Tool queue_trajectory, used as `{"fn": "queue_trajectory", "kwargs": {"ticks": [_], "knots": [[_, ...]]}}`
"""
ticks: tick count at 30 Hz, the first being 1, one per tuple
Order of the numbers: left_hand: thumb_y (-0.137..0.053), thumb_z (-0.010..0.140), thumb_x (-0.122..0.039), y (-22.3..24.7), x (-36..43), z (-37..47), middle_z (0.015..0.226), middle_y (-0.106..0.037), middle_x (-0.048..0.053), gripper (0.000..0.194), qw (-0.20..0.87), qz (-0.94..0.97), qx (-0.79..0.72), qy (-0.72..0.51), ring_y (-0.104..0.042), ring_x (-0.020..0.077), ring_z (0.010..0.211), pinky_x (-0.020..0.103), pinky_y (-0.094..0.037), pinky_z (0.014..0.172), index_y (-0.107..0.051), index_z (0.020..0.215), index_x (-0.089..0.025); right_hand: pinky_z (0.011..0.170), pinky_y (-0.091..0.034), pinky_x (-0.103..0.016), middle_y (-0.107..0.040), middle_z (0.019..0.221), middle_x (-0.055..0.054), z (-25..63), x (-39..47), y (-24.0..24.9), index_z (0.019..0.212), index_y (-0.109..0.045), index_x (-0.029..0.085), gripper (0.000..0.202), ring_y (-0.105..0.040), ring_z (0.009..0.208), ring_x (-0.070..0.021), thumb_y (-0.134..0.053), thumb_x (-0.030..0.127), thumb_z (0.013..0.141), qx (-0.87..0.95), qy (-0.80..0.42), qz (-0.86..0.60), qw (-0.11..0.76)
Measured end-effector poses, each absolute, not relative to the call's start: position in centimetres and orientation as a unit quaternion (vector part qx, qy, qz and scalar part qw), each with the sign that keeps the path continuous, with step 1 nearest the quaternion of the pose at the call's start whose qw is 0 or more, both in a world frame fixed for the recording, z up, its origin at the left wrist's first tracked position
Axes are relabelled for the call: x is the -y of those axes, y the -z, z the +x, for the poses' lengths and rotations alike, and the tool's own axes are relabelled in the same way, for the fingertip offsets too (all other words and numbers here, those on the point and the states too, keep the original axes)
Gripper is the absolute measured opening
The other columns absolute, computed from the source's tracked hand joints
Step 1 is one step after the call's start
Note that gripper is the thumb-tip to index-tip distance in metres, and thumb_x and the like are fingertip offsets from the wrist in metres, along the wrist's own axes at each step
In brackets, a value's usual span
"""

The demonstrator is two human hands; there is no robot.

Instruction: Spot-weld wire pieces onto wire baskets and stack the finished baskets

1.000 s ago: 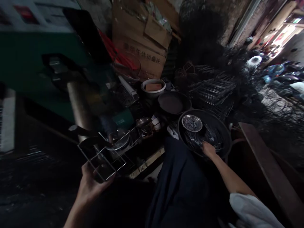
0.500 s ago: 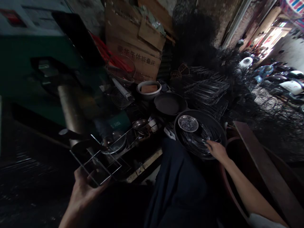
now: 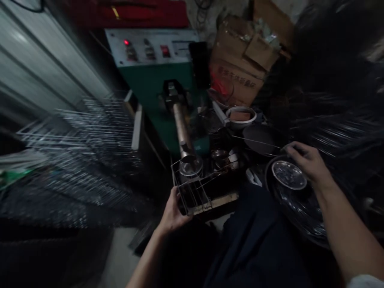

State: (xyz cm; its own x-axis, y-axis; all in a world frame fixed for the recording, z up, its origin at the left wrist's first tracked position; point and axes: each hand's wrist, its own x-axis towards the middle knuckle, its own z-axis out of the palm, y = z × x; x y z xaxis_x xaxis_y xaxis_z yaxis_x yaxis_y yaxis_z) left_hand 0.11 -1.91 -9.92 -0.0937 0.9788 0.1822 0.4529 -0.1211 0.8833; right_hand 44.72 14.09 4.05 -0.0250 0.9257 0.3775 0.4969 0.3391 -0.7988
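Observation:
My left hand (image 3: 174,213) is closed on the near left side of a wire rack (image 3: 195,194), a small open frame of thin metal rods. The rack sits below the cylindrical arm (image 3: 181,130) of a green machine (image 3: 153,86). Between the fingertips of my right hand (image 3: 309,160) is one end of a thin metal wire (image 3: 258,141), which stretches left over a dark pan (image 3: 260,138). Below that hand, a metal bowl of small bits (image 3: 289,175) rests in a big round basin (image 3: 270,188) with a bundle of wires (image 3: 300,212).
Stacks of wire racks (image 3: 90,148) fill the left side. A cardboard box (image 3: 240,72) leans at the back. Near it stands a white bowl (image 3: 253,117) with a brick-like block. A small metal bowl (image 3: 220,157) is beside the machine. My dark-trousered leg (image 3: 255,232) fills the lower middle.
The view has swung left, bringing the machine's panel and the stacked racks into sight. My right hand has risen from the wires in the basin with one wire. My left hand still holds the rack.

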Motion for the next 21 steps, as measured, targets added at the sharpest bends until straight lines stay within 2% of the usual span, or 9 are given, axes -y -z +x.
{"fn": "queue_trajectory", "kwargs": {"ticks": [3, 5, 9, 14, 17, 21], "knots": [[-0.081, 0.063, -0.026, 9.6, 3.3, 0.3, 0.129, -0.058, 0.014, 0.091, 0.318, 0.603, -0.594, -0.428, -0.066, 0.0330, 0.117, 0.053, -0.057, 0.101, -0.034, 0.140, -0.023, 0.059, -0.030, -0.027, -0.042, 0.063, 0.004, 39.9, -17.6, 0.0, 0.065, -0.056, 0.019, 0.054, -0.039, 0.061, -0.0126, -0.077, 0.067, 0.080, 0.655, -0.288, -0.499, 0.489], [-0.081, 0.064, -0.027, 9.9, 3.9, 0.3, 0.129, -0.058, 0.014, 0.091, 0.321, 0.602, -0.595, -0.425, -0.065, 0.0336, 0.120, 0.053, -0.055, 0.104, -0.034, 0.141, -0.022, 0.056, -0.026, -0.026, -0.034, 0.060, 0.005, 37.1, -18.8, 2.9, 0.059, -0.048, 0.020, 0.059, -0.032, 0.058, -0.0117, -0.081, 0.066, 0.076, 0.634, -0.348, -0.475, 0.501], [-0.080, 0.065, -0.031, 11.7, 5.0, 0.0, 0.141, -0.053, 0.017, 0.101, 0.325, 0.594, -0.603, -0.422, -0.060, 0.0394, 0.129, 0.063, -0.048, 0.111, -0.026, 0.149, -0.024, 0.056, -0.028, -0.026, -0.035, 0.060, 0.004, 32.3, -18.9, 7.1, 0.057, -0.043, 0.021, 0.062, -0.032, 0.060, -0.0122, -0.082, 0.067, 0.072, 0.615, -0.459, -0.423, 0.482], [-0.083, 0.061, -0.031, 13.7, 5.8, 0.2, 0.154, -0.040, 0.022, 0.118, 0.317, 0.582, -0.610, -0.435, -0.049, 0.0450, 0.141, 0.069, -0.040, 0.117, -0.012, 0.155, -0.027, 0.054, -0.023, -0.026, -0.033, 0.059, 0.005, 29.1, -18.3, 9.2, 0.057, -0.044, 0.020, 0.063, -0.029, 0.058, -0.0109, -0.081, 0.068, 0.071, 0.631, -0.521, -0.395, 0.418], [-0.082, 0.064, -0.030, 13.3, 5.8, 0.6, 0.151, -0.044, 0.020, 0.114, 0.322, 0.588, -0.598, -0.439, -0.052, 0.0435, 0.139, 0.066, -0.043, 0.115, -0.014, 0.155, -0.028, 0.055, -0.022, -0.026, -0.033, 0.059, 0.005, 28.8, -18.8, 9.7, 0.057, -0.044, 0.020, 0.062, -0.028, 0.058, -0.0108, -0.080, 0.068, 0.072, 0.634, -0.537, -0.402, 0.384], [-0.080, 0.066, -0.031, 12.1, 5.2, 0.9, 0.143, -0.052, 0.017, 0.105, 0.319, 0.593, -0.581, -0.458, -0.058, 0.0404, 0.132, 0.061, -0.048, 0.113, -0.021, 0.153, -0.027, 0.056, -0.024, -0.026, -0.035, 0.060, 0.004, 28.9, -19.7, 10.0, 0.057, -0.044, 0.020, 0.061, -0.031, 0.059, -0.0114, -0.080, 0.067, 0.073, 0.636, -0.531, -0.410, 0.382]]}}
